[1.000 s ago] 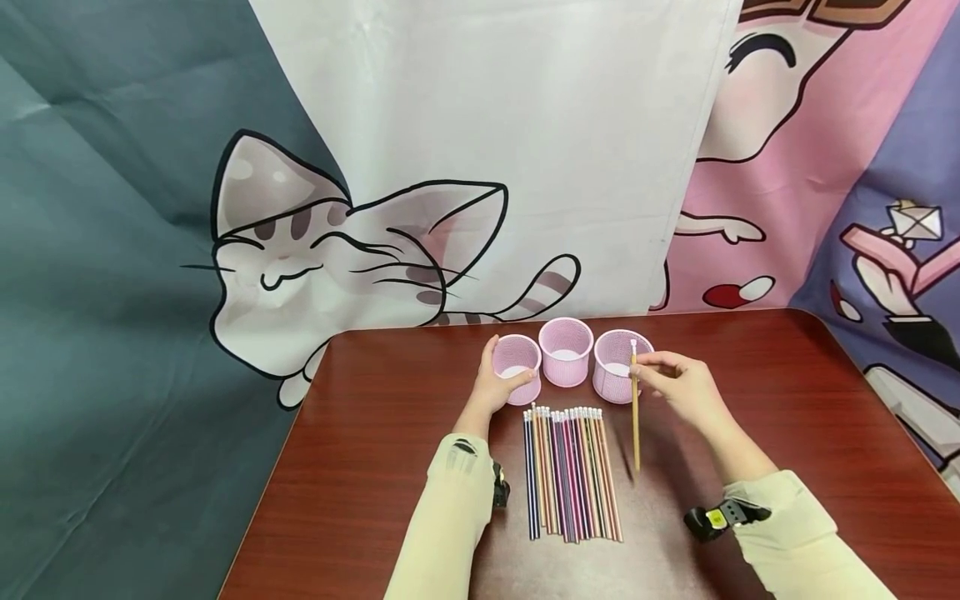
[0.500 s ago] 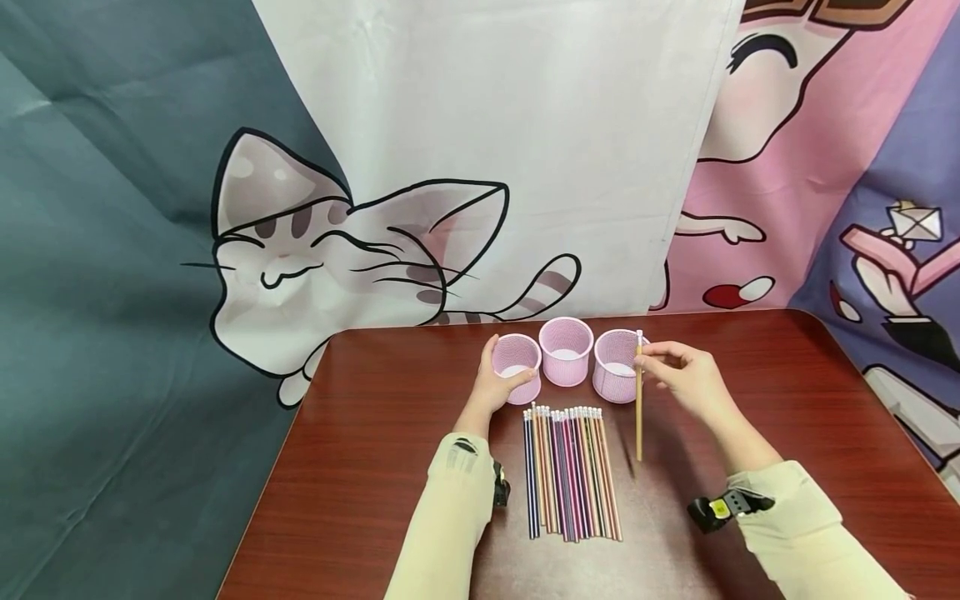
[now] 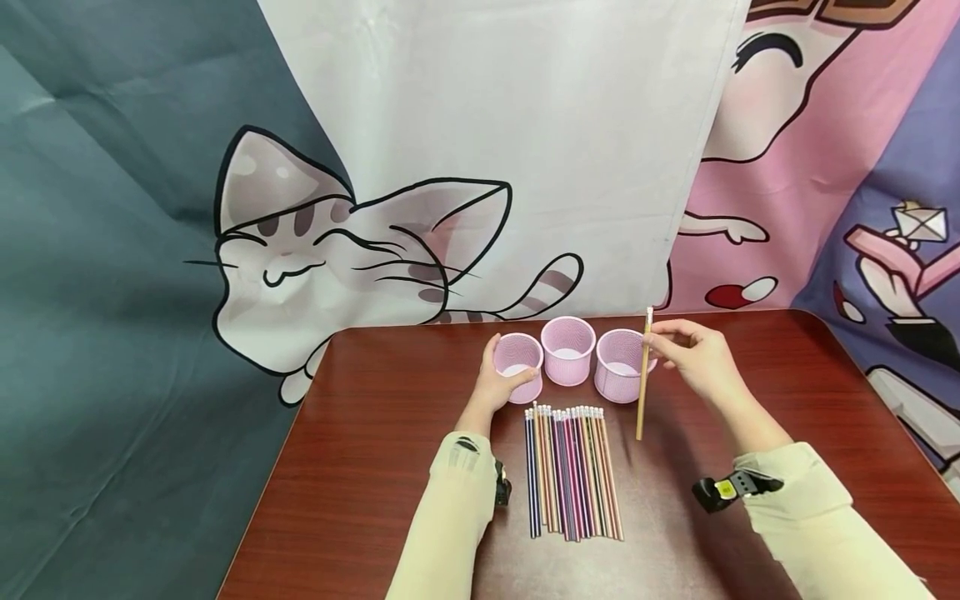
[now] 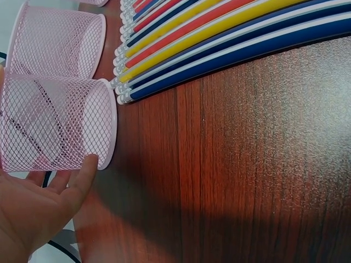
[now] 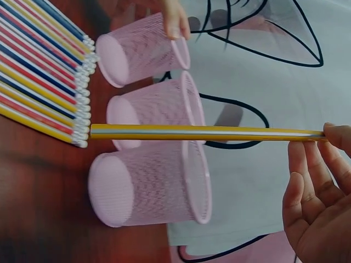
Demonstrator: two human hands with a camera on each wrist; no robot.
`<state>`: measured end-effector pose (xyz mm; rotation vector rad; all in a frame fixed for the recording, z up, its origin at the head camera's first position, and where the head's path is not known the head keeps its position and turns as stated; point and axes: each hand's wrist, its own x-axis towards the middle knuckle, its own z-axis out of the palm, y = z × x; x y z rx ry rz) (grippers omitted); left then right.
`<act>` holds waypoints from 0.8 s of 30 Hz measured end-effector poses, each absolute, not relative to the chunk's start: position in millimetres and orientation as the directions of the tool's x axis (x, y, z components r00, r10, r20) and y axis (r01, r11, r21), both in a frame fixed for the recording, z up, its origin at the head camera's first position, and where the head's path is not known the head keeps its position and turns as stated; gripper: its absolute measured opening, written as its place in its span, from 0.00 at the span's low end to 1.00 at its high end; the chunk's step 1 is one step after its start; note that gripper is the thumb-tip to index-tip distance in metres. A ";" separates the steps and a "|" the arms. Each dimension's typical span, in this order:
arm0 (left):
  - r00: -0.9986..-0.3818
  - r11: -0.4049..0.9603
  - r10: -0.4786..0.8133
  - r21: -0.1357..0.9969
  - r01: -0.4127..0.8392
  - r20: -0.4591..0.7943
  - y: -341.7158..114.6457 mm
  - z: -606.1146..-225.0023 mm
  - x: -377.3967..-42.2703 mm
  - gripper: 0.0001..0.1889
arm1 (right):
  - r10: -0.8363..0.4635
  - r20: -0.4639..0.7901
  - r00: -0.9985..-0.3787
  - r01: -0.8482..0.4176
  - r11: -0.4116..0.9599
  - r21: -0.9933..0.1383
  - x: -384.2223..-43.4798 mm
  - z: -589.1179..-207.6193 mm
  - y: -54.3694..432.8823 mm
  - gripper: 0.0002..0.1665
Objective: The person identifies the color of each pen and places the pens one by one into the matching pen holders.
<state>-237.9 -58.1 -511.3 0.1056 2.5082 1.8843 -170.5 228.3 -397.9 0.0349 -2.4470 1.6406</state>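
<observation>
My right hand (image 3: 693, 357) pinches a yellow striped pencil (image 3: 642, 400) near its eraser end. It hangs almost upright before the rim of the right pink mesh pencil cup (image 3: 617, 390), its lower end above the table. In the right wrist view, thumb and fingertips hold the pencil (image 5: 192, 132) at one end. My left hand (image 3: 497, 385) holds the left mesh cup (image 3: 531, 392), thumb on its near side and fingers around the far left side. The middle cup (image 3: 567, 373) stands between the two. Several striped pencils (image 3: 573, 475) lie side by side, erasers toward the cups.
The brown wooden table (image 3: 360, 467) has its back edge just behind the cups. A cartoon-printed cloth (image 3: 525, 125) hangs behind it. Each wrist carries a small black camera, such as the right wrist camera (image 3: 716, 493).
My right hand has lifted the yellow pencil higher and moved it slightly right, so its eraser end now stands above the right cup's rim. My left hand stays on the left cup.
</observation>
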 end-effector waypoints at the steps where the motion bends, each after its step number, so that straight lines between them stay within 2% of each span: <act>1: -0.998 0.270 0.058 0.962 0.052 0.037 -58.4 -510.9 -237.7 0.52 | 0.092 0.178 -0.980 -0.131 0.378 -0.917 -172.0 -395.3 228.7 0.14; 10: -0.997 0.269 0.062 0.961 0.067 0.052 -57.9 -513.3 -239.4 0.51 | 0.106 0.215 -0.971 -0.166 0.352 -0.921 -182.4 -373.3 233.9 0.13; 17: -0.999 0.292 0.040 0.956 -0.009 -0.021 -55.8 -508.9 -240.0 0.51 | 0.157 0.213 -0.964 -0.155 0.317 -0.936 -187.5 -356.7 234.4 0.09; 24: -0.999 0.287 0.037 0.958 -0.012 -0.024 -55.4 -508.7 -239.7 0.51 | 0.181 0.223 -0.958 -0.152 0.339 -0.928 -193.9 -345.8 234.9 0.13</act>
